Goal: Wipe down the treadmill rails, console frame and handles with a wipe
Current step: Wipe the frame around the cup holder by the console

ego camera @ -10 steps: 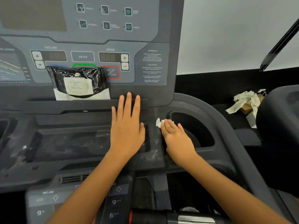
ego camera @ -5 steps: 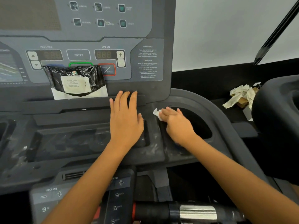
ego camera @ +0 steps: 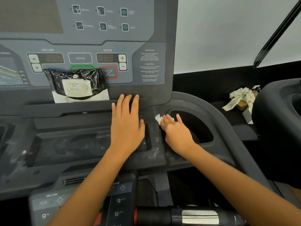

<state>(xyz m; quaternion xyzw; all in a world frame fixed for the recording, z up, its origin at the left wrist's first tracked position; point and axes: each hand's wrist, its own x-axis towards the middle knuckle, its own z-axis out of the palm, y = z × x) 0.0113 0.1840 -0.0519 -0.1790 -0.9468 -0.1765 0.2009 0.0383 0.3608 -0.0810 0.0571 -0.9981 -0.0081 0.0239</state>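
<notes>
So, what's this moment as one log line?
right hand: presses wipe on console frame beside cup holder | left hand: flat on console frame, holds nothing

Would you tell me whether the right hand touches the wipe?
Touching. The head view shows the right hand pressing the wipe, white edge peeking out beneath it.

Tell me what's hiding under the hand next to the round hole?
A white wipe pokes out past the fingers of the right hand, pressed on the dusty console frame. The hand covers the rest of the wipe.
</notes>
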